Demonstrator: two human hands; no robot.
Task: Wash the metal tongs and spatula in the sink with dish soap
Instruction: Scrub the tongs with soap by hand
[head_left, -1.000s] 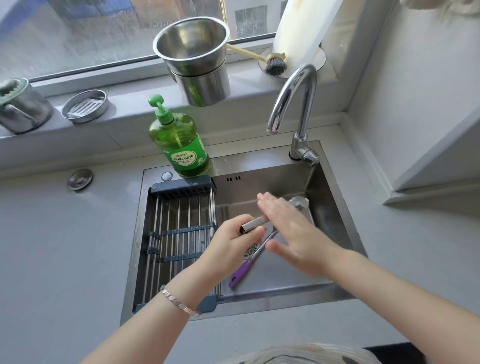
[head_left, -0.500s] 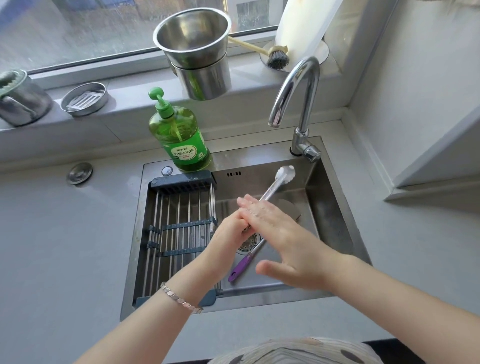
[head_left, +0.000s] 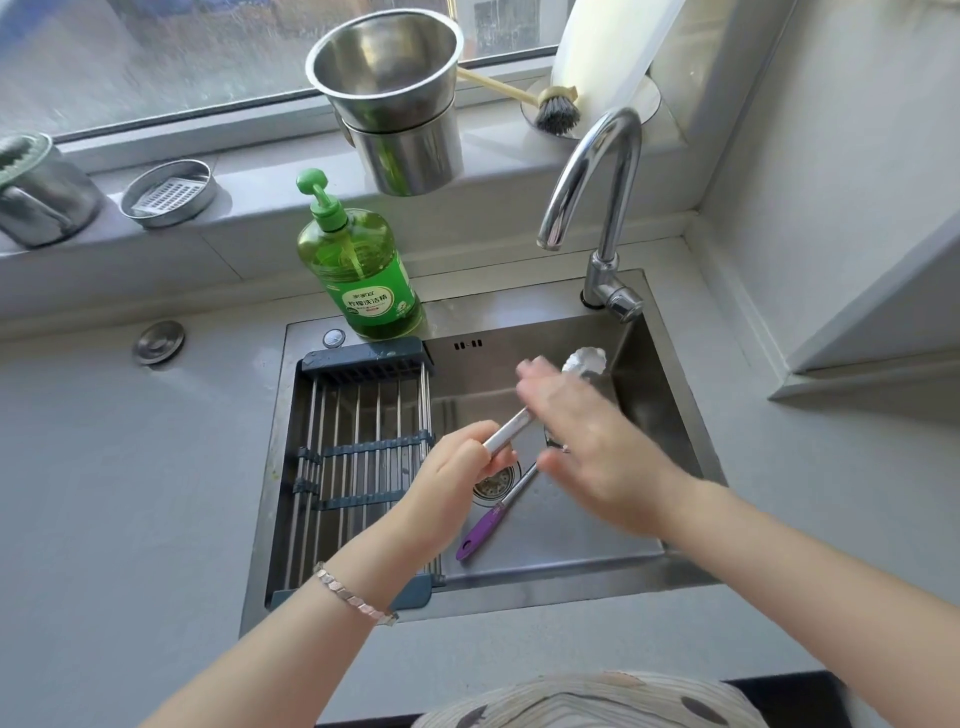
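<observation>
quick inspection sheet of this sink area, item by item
surface: steel sink, grey counter around it, no water running from faucet
job's things: metal tongs held over the basin; purple-handled spatula lying on the sink floor; green dish soap bottle upright at the back rim
clutter: drying rack in the sink's left half; steel pots, dish brush, strainer dish on the sill
hands: left hand grips the tongs; right hand rubs along them, blurred
cables: nothing seen
surroundings: window, grey walls

daylight, bright and even, from the window (head_left: 208, 57) along the upper left of the frame. glare on the faucet (head_left: 597, 171); right hand (head_left: 597, 447) motion-blurred at centre. wide-angle bending at the edges.
</observation>
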